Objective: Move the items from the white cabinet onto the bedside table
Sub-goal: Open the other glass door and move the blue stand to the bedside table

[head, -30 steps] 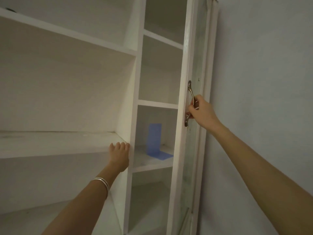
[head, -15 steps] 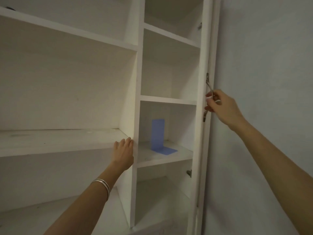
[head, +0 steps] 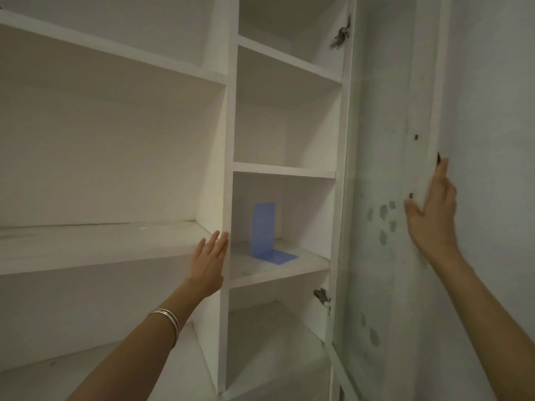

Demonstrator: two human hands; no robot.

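A blue L-shaped bookend (head: 265, 235) stands upright on a shelf in the narrow right column of the white cabinet (head: 228, 146). My left hand (head: 209, 260) is open, fingers together, resting against the vertical divider just left of the bookend, not touching it. My right hand (head: 432, 211) lies flat and open against the edge of the cabinet door (head: 385, 180), which is swung wide open against the wall. The door handle is mostly hidden behind that hand.
The wide shelves (head: 95, 244) on the left hold nothing visible. Metal hinges (head: 322, 296) sit on the right inner wall of the narrow column. A pale wall (head: 492, 82) runs along the right side. The bedside table is out of view.
The door has swung from nearly edge-on to fully open against the wall. My right hand let go of the handle and now presses flat on the door edge. My left hand barely moved.
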